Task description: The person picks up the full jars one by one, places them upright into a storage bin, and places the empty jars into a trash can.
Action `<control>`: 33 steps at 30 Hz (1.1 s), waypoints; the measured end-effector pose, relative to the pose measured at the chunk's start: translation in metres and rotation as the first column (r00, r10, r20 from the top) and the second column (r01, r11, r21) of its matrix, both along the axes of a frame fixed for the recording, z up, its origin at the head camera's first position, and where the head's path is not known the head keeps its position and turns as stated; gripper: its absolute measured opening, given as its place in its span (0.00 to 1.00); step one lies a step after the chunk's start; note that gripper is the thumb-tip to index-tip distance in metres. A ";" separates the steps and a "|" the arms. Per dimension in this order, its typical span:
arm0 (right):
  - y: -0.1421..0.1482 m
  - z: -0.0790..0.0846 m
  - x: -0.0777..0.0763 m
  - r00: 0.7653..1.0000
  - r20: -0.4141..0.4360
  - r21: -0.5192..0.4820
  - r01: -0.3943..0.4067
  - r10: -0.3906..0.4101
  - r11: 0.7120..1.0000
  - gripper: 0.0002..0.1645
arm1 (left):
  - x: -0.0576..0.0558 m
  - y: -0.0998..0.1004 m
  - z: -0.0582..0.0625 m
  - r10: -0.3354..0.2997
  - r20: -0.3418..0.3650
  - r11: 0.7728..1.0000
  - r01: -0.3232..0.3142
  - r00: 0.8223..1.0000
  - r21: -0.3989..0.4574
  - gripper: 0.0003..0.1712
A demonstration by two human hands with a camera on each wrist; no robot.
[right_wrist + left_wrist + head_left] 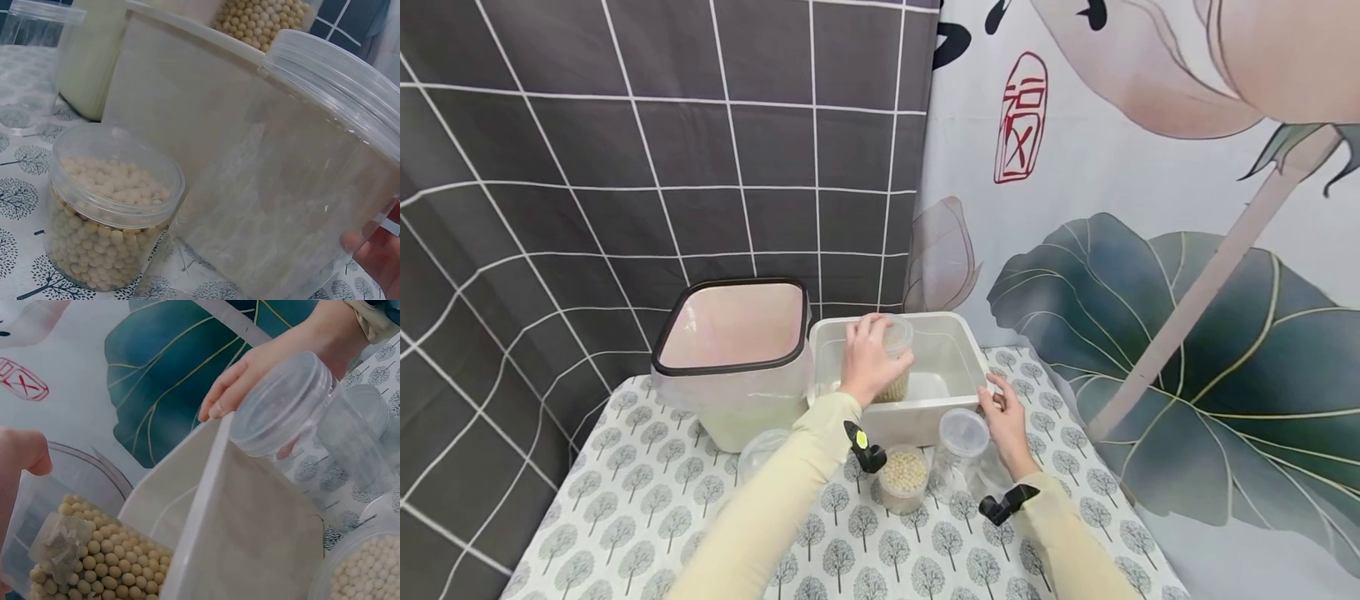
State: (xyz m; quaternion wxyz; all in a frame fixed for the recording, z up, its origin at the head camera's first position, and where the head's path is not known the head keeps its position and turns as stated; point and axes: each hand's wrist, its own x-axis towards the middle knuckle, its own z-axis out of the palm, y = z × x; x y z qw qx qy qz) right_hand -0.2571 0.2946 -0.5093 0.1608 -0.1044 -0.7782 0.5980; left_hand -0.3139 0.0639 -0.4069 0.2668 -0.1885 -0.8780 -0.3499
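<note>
My left hand (872, 358) grips a clear plastic jar (897, 335) partly filled with pale yellow soybeans (119, 562). It holds the jar over the near left part of a white plastic basin (934, 405), level with the rim. A patch of torn label or tape (60, 544) sticks to the jar's side. My right hand (1009, 429) holds the basin's near right corner, fingers at the rim and thumb against the front. Just left of that hand, an empty lidded jar (964, 437) stands before the basin; in the right wrist view it looks tilted.
A second soybean jar (903, 479) stands in front of the basin. Another clear container (992, 477) is beside the right wrist. A clear jar (760, 450) sits partly behind the left sleeve. The pinkish bin (730, 408) with a black rim stands left of the basin, on the tree-patterned cloth (865, 550).
</note>
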 end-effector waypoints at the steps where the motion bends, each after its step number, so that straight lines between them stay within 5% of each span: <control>1: 0.000 0.000 0.000 1.000 -0.001 0.001 0.001 -0.001 1.000 0.29 | 0.000 0.001 -0.002 -0.002 0.007 1.000 0.002 1.000 -0.002 0.27; 9: 0.001 0.003 0.002 1.000 0.011 0.000 -0.016 0.016 1.000 0.29 | 0.001 0.007 -0.014 -0.047 0.032 0.999 0.047 0.998 -0.018 0.28; 17: -0.009 0.025 0.013 1.000 0.001 -0.051 -0.029 0.029 0.998 0.26 | -0.001 0.011 -0.026 -0.066 0.078 0.998 0.066 0.995 0.000 0.28; 26: 0.001 0.003 0.001 1.000 -0.009 -0.025 -0.015 0.015 1.000 0.28 | 0.002 0.021 -0.028 -0.109 0.081 0.994 0.109 0.991 -0.001 0.29; 33: 0.002 -0.001 0.000 1.000 -0.019 -0.021 -0.015 0.014 1.000 0.28 | 0.004 0.027 -0.042 -0.093 0.146 0.994 0.101 0.985 -0.049 0.29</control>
